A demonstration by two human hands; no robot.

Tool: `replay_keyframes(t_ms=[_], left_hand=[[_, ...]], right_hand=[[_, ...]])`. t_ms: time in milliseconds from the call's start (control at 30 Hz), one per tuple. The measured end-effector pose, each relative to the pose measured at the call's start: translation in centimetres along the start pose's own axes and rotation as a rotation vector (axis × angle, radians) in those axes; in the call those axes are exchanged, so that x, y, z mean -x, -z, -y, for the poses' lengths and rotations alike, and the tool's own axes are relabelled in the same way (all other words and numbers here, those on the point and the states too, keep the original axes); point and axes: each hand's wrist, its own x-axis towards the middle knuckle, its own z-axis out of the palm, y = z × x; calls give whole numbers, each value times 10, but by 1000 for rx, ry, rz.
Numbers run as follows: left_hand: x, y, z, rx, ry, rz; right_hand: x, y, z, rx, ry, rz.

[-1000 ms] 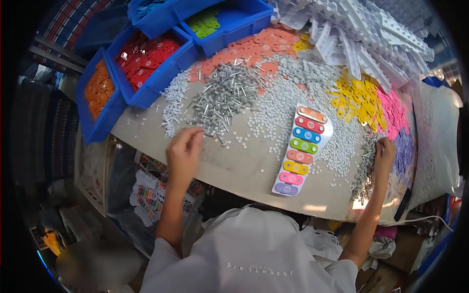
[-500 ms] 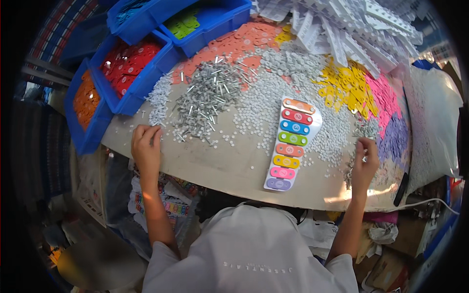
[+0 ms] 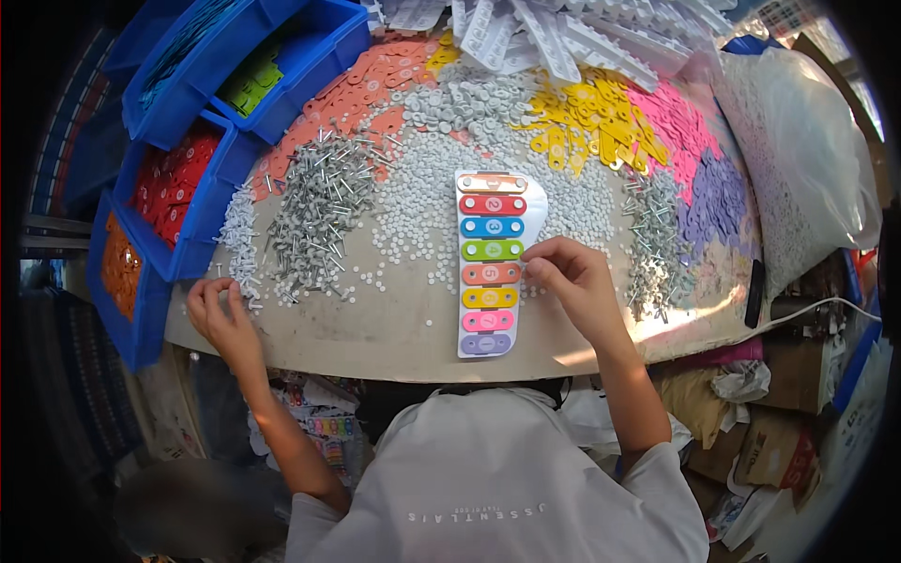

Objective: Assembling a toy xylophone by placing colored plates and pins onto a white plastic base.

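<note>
A toy xylophone (image 3: 490, 261) with coloured bars on a white base lies in the middle of the table. My right hand (image 3: 571, 286) rests at its right edge, fingertips pinched against the orange bar; I cannot tell if it holds a small part. My left hand (image 3: 218, 314) lies at the table's left front edge, fingers curled over small white pegs (image 3: 238, 242). A heap of grey metal pins (image 3: 319, 214) lies just right of that hand.
Blue bins (image 3: 202, 202) with red, orange, green and blue plates stand at the left. Piles of orange, yellow (image 3: 587, 122), pink and purple plates, white discs (image 3: 413, 206) and white frames (image 3: 544, 33) cover the table. A second pin heap (image 3: 652, 239) lies right. A white bag (image 3: 798, 141) sits far right.
My right hand has moved left from the right pin heap to the xylophone's edge. My left hand has slid left and nearer the table's front edge. The view has shifted.
</note>
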Motion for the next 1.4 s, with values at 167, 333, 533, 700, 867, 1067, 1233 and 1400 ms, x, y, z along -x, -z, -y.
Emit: replay_keyframes(t_ms=[167, 333, 533, 700, 867, 1067, 1233, 1400], left_hand=[[-5, -1, -14, 294, 206, 4], [0, 1, -83, 772, 344, 166], [13, -10, -150, 1282, 491, 789], [4, -25, -187, 1481, 658, 1213], [11, -46, -197, 1511, 597, 1314], [8, -44, -205, 1387, 497, 1321], [-1, -53, -210, 1119, 427, 1357], [-2, -71, -211, 1435, 387, 1565]], right_hand=[[4, -6, -11, -38, -30, 20], [3, -14, -19, -18, -41, -26], [3, -16, -10, 31, -244, -78], [1, -14, -14, -45, -280, -48], [2, -16, -14, 12, -316, -18], [2, -15, -16, 14, -315, -6], [-1, -14, -17, -44, -313, 32], [-3, -12, -13, -33, -367, 78]])
